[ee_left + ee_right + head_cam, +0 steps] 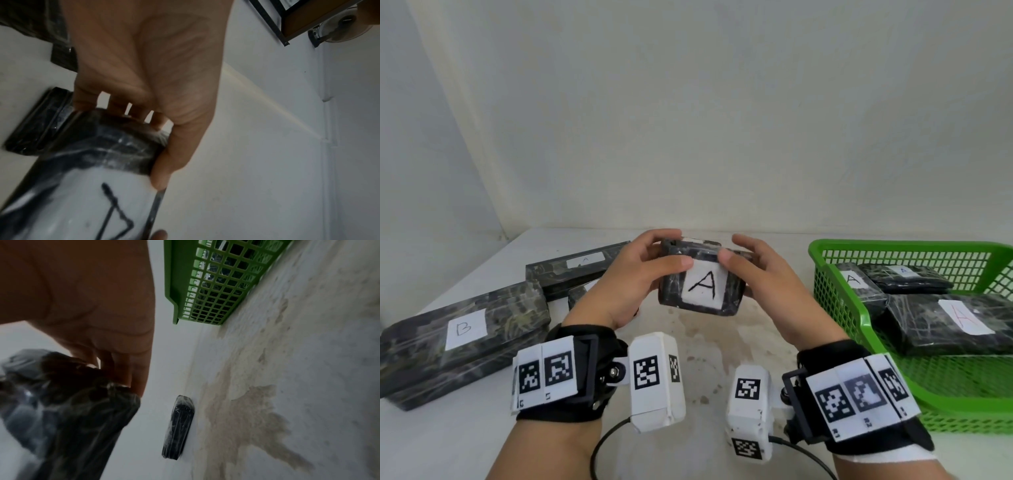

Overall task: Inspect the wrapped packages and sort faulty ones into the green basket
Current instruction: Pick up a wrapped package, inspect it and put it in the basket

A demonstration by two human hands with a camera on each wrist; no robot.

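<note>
Head view shows both hands raised over the table [709, 346], clamped on one small wrapped package [700, 286] with a white label marked A; we see the left hand [625, 282] gripping its left end, thumb on the top face, and the right hand [765, 274] gripping its right end, thumb at the label corner. Right of that package stands the green basket [835, 291], holding three wrapped packages with A labels; left of it lie a long package marked B [462, 342] and another long package marked A [575, 269].
</note>
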